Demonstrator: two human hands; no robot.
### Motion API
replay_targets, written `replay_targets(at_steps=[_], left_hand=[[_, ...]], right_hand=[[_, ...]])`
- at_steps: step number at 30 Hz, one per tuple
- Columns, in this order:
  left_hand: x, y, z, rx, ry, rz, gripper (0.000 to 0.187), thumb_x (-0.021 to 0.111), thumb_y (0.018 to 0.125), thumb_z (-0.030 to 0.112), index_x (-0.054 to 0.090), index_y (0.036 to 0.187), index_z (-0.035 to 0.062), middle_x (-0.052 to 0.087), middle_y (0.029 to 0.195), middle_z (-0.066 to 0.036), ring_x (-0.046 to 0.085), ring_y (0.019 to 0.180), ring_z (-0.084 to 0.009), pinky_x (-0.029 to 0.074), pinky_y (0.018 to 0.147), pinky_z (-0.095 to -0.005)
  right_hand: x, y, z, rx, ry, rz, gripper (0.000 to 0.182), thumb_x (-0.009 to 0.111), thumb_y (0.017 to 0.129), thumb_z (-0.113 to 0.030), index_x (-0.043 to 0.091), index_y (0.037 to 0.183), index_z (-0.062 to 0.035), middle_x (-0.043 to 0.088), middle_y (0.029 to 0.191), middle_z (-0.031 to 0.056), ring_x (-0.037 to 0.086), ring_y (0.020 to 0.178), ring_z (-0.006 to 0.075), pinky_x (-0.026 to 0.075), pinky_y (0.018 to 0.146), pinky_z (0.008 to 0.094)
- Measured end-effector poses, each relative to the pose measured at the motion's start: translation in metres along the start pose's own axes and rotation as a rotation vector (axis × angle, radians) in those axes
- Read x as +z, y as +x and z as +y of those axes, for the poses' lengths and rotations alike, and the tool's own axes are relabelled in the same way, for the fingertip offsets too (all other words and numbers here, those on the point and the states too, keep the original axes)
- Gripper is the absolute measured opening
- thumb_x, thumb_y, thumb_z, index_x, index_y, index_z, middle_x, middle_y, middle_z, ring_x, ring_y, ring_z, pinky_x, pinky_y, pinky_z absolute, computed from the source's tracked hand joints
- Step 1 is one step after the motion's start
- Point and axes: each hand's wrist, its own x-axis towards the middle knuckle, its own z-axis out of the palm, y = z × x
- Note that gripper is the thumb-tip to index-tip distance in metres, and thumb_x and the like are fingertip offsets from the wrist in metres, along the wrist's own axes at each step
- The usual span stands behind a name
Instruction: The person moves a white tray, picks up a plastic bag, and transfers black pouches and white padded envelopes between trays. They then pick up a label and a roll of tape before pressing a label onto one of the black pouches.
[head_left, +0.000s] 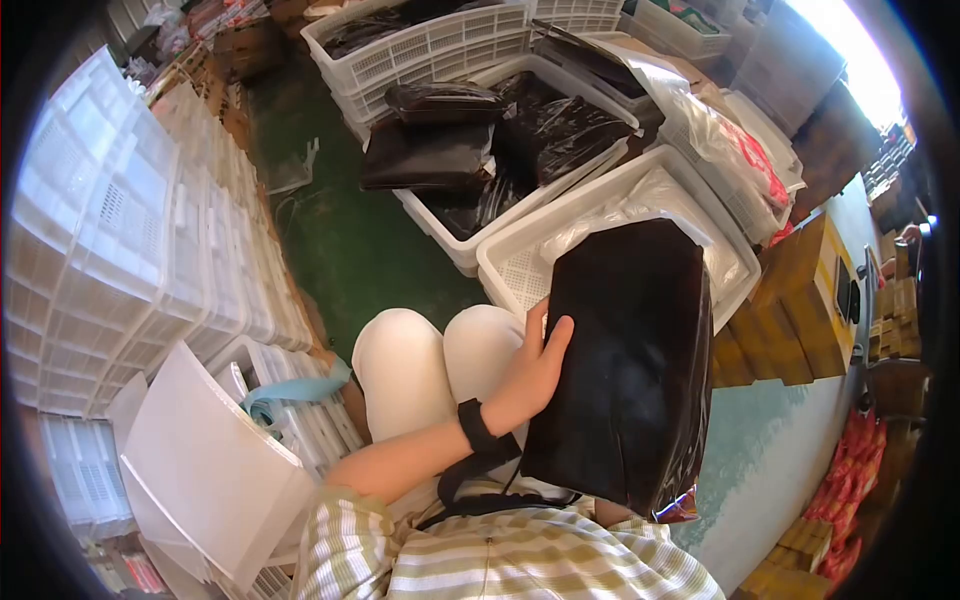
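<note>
A large black plastic-wrapped package (630,360) is held up in front of my body, over my right side. My left hand (530,368) grips its left edge, thumb on the near face and the other fingers partly behind it. My right hand is hidden behind the package; only a bit of the right arm (612,513) shows below it. Just beyond the package stands a white plastic crate (515,275) lined with clear plastic sheet. Left of that, another white crate (450,245) holds more black wrapped packages (425,155).
Tall stacks of white crates (90,230) rise on the left, with white boards (205,460) and a light-blue strap (300,388) nearby. Cardboard boxes (790,300) stand at right, one with a phone-like dark object (848,290) on it. Green floor (370,260) shows ahead.
</note>
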Motion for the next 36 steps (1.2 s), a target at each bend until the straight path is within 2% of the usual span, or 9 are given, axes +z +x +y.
replay_targets(at_steps=[3,6,9,10,13,18,21,27,36], left_hand=[[-0.005,-0.005,0.048,-0.272,0.445,-0.202,0.065,0.042,0.096,0.041,0.017,0.142,0.0037,0.051,0.119,-0.029,0.056,0.1,-0.0445,0.046,0.083,-0.0393],[-0.012,-0.02,0.059,-0.024,0.434,-0.419,0.079,0.051,0.091,0.04,0.007,0.145,0.0028,0.032,0.137,-0.03,0.037,0.125,-0.0432,0.037,0.098,-0.0441],[-0.006,-0.057,0.066,0.307,0.577,-0.422,0.102,0.057,0.084,0.052,-0.005,0.144,-0.0018,0.028,0.135,-0.04,0.045,0.113,-0.054,0.044,0.088,-0.0457],[0.0,-0.063,0.065,0.36,0.472,-0.37,0.111,0.066,0.08,0.047,-0.012,0.142,-0.003,0.016,0.141,-0.037,0.033,0.128,-0.0469,0.034,0.1,-0.0445],[-0.011,-0.058,0.062,0.2,0.012,-0.355,0.11,0.07,0.079,0.029,-0.014,0.142,-0.0038,0.008,0.149,-0.022,0.012,0.139,-0.0293,0.015,0.111,-0.0383],[-0.052,-0.052,0.054,0.037,-0.227,-0.127,0.092,0.073,0.077,0.018,0.009,0.142,0.0007,0.033,0.136,-0.015,0.036,0.125,-0.0216,0.03,0.104,-0.0342],[-0.089,-0.051,0.032,-0.007,-0.199,-0.025,0.087,0.076,0.074,0.022,0.02,0.138,0.0019,0.041,0.129,-0.014,0.043,0.119,-0.022,0.035,0.1,-0.0342],[-0.138,-0.057,-0.009,-0.168,-0.509,0.116,0.08,0.075,0.072,0.029,0.031,0.132,0.0014,0.047,0.121,-0.013,0.048,0.11,-0.022,0.039,0.094,-0.0344],[-0.158,-0.053,-0.006,-0.146,-0.402,0.22,0.069,0.065,0.078,0.033,0.038,0.131,-0.0023,0.051,0.122,-0.012,0.05,0.108,-0.0201,0.038,0.094,-0.0326]], right_hand=[[-0.002,0.002,-0.001,0.014,-0.005,-0.001,0.066,0.048,0.094,-0.04,0.011,0.138,-0.008,0.048,0.123,0.0172,0.05,0.107,0.0218,0.04,0.092,0.0324],[-0.002,0.007,-0.003,0.016,-0.007,0.002,0.065,0.047,0.094,-0.041,0.013,0.138,-0.0073,0.048,0.122,0.017,0.05,0.107,0.0217,0.04,0.092,0.0319],[-0.001,0.011,-0.004,0.021,-0.018,0.005,0.063,0.047,0.094,-0.042,0.016,0.137,-0.0066,0.048,0.121,0.0168,0.05,0.106,0.0216,0.04,0.092,0.0314],[0.002,0.014,-0.005,0.02,-0.033,0.001,0.063,0.046,0.094,-0.042,0.017,0.137,-0.0063,0.048,0.12,0.0167,0.05,0.106,0.0216,0.04,0.091,0.0312],[0.01,0.02,-0.008,0.012,-0.068,-0.001,0.062,0.045,0.094,-0.043,0.019,0.136,-0.0056,0.049,0.119,0.0165,0.05,0.106,0.0215,0.04,0.091,0.0307],[0.04,0.028,-0.016,-0.036,-0.306,0.029,0.065,0.047,0.093,-0.045,0.021,0.135,-0.0029,0.05,0.114,0.0188,0.049,0.105,0.0216,0.039,0.09,0.0299],[0.047,0.04,-0.004,-0.21,-0.598,-0.028,0.069,0.05,0.092,-0.044,0.018,0.136,-0.0015,0.052,0.113,0.0213,0.051,0.104,0.0234,0.039,0.091,0.0319],[0.081,0.032,-0.026,-0.24,-0.623,-0.159,0.063,0.052,0.093,-0.033,0.016,0.14,-0.0115,0.053,0.116,0.0263,0.057,0.098,0.026,0.044,0.085,0.0334],[0.103,0.032,-0.03,-0.291,-0.709,-0.269,0.077,0.063,0.078,-0.002,0.017,0.139,-0.0138,0.048,0.123,0.0277,0.058,0.1,0.0276,0.046,0.086,0.0374]])
